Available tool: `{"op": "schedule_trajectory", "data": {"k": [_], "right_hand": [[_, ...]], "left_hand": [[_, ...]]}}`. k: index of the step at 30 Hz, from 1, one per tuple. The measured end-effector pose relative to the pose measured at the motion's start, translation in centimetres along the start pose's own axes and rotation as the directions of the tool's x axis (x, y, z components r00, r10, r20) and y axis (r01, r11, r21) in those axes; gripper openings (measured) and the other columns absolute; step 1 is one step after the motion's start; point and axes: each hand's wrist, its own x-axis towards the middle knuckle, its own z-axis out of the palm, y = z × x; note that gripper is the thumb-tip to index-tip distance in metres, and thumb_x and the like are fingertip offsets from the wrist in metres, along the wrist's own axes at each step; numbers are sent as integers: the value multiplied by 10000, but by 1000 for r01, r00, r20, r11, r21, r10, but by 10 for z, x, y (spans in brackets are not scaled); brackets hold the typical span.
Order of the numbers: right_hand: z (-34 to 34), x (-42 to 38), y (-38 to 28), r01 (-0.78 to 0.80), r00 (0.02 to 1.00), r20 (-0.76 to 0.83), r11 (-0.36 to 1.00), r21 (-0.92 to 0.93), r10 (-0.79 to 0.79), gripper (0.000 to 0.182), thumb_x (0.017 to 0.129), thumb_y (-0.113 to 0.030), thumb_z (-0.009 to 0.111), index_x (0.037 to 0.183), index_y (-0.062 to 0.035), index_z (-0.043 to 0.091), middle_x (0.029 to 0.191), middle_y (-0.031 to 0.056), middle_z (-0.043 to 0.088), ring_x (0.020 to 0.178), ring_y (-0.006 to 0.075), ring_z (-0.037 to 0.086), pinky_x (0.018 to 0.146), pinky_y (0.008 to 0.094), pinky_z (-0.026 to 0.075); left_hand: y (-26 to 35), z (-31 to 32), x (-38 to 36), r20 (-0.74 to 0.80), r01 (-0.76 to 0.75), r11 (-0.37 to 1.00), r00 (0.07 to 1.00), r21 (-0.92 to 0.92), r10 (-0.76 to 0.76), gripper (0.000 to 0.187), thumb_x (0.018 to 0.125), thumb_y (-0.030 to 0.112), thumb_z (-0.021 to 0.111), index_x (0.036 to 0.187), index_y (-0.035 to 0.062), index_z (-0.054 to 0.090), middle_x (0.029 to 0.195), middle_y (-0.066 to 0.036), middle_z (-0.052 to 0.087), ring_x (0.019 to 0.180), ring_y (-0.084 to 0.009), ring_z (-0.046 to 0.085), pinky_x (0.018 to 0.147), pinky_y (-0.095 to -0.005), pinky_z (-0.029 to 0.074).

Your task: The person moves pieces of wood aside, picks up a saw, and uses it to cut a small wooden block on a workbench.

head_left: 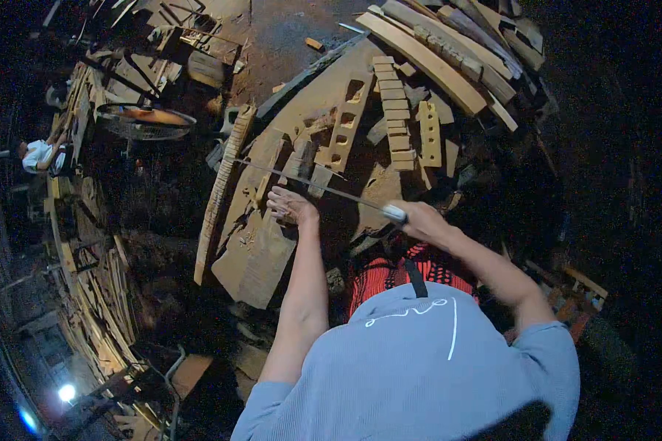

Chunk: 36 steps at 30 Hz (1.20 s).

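My right hand is wrapped around the white handle of a long, thin-bladed tool. Its narrow blade slants up to the left, crossing over short wood pieces on the board and overlapping a long notched strip at its far end. My left hand bends its fingers over a wooden block just below the blade; the palm side is hidden. Close to the blade's middle sits a small pale wood piece. All this lies on a broad, thick wooden board.
Beyond the blade lie a bar with cut-out holes, a row of small blocks and a yellowish drilled strip. Long curved planks are stacked at the upper right. A fan stands at left, with a person farther off.
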Motion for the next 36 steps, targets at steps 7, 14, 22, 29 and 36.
{"op": "schedule_trajectory", "data": {"k": [7,14,22,29,36], "right_hand": [[-28,-62,23,-140,989,51,986,92,135,348,665,-56,537,1002,-133,497,837,147,579,817,315,563,684,374,437],[23,39,1,74,997,11,996,49,-75,430,633,-36,539,1048,-136,483,857,172,574,813,339,553,695,396,448],[25,49,-11,126,989,-80,992,-29,-128,353,652,-79,563,995,-126,495,806,168,575,784,341,557,655,408,442],[-20,-56,36,-121,988,104,991,53,115,420,633,-57,587,1036,-133,496,888,146,579,823,317,559,695,357,450],[-37,-61,28,-153,987,57,988,28,151,380,657,-47,577,1027,-102,505,869,152,584,827,290,570,696,331,448]], "left_hand": [[-3,32,-1,-176,-19,999,984,42,26,138,812,112,381,914,48,448,892,-80,467,871,-247,465,725,-386,396],[1,13,1,15,33,998,999,61,-34,168,818,131,390,960,68,454,912,-61,432,890,-208,433,717,-354,395],[-5,49,-3,-59,23,997,998,73,-18,198,838,143,340,970,59,461,981,-60,452,945,-235,446,761,-390,399],[2,0,4,61,72,996,996,-48,-69,102,816,124,366,851,71,446,848,-67,453,854,-230,453,706,-371,394],[5,1,8,47,119,976,993,-184,-112,133,819,118,344,875,49,444,899,-103,464,891,-266,444,720,-415,382]]}}
